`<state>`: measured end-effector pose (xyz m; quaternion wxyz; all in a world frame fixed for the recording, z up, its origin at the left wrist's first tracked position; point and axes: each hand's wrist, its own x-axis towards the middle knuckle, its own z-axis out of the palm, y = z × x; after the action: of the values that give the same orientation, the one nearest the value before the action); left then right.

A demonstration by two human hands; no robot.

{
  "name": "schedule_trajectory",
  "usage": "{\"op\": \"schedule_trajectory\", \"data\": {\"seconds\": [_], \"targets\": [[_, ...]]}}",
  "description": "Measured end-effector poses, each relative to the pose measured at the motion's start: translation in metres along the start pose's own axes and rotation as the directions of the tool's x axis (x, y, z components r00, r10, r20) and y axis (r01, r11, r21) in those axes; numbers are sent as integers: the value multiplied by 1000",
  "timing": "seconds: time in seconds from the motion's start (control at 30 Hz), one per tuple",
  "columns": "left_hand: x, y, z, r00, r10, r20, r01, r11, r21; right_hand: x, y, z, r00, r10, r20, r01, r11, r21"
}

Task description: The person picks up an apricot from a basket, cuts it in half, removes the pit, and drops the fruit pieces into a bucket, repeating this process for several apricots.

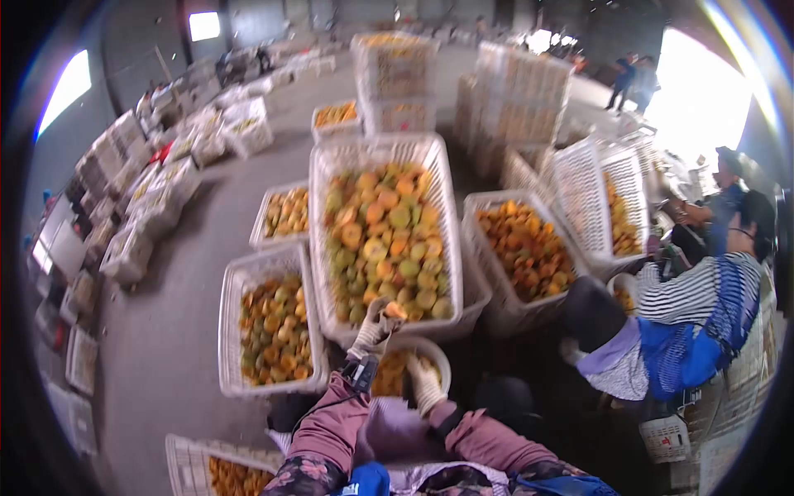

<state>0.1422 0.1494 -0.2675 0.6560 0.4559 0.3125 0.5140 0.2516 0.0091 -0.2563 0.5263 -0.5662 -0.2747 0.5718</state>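
My left hand (376,324), in a pale work glove, is closed around an orange fruit piece (395,310) that looks like part of a peach or apricot. It is at the near rim of a large white crate (318,207) heaped with orange and greenish fruit (382,236). Lower down, my right hand (424,384), also gloved, is over a white bucket (444,364) with yellow-orange fruit pieces (389,376) in it. The right hand's fingers are blurred against the bucket, and whether they hold anything is not visible.
Fruit-filled crates flank the large one, at left (225,331) and at right (571,240). Another crate (175,450) is at lower left. Tall crate stacks (395,78) rise behind. A seated co-worker (695,306) is close on the right; other people (633,81) stand farther back.
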Motion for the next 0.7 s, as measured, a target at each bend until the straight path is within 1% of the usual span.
{"op": "schedule_trajectory", "data": {"seconds": [0.03,0.07,0.1,0.17,0.2,0.23,0.3,0.33,0.37,0.43,0.47,0.53,0.57,0.63,0.67,0.7], "targets": [[-27,11,18,999,-35,-38,23,964,-267,3,0,2,978,-207,11,207,977,-39],[-36,13,22,997,-71,26,75,892,-446,-2,-11,5,973,-232,21,232,972,-26],[-44,14,25,992,-84,96,125,783,-610,-7,-20,9,965,-262,26,263,965,-14],[-71,37,45,984,-66,168,151,810,-566,-5,-15,11,961,-261,98,261,965,9],[-72,31,42,981,-113,159,188,756,-627,-2,-9,8,962,-228,150,249,959,-138],[-79,38,54,987,-153,38,144,777,-613,-3,-13,7,975,-148,167,194,934,-301],[-80,38,53,939,-345,-10,211,597,-774,-5,-13,7,974,-161,160,201,938,-282],[-78,35,53,940,-336,-66,181,653,-736,-5,-12,9,956,-253,148,281,933,-226],[-79,34,54,929,-341,-146,173,747,-642,-2,-10,6,962,-219,165,264,902,-342],[-77,30,54,929,-314,-195,169,831,-530,-2,-13,4,974,-144,177,218,815,-536],[-77,29,55,927,-322,-193,179,831,-526,-3,-15,5,975,-140,170,210,820,-532],[-78,29,57,932,-275,-235,147,882,-448,-7,-22,6,968,-167,186,249,696,-673],[-79,30,57,930,-281,-235,154,882,-446,-10,-31,7,970,-163,182,243,700,-671],[-81,33,54,940,-247,-234,147,915,-376,-19,-50,10,975,-56,217,212,535,-818],[-80,35,55,920,-281,-273,154,900,-407,-22,-54,11,963,-106,249,267,520,-811],[-79,36,56,920,-284,-270,161,902,-402,-21,-52,10,964,-106,244,263,527,-808]]}}
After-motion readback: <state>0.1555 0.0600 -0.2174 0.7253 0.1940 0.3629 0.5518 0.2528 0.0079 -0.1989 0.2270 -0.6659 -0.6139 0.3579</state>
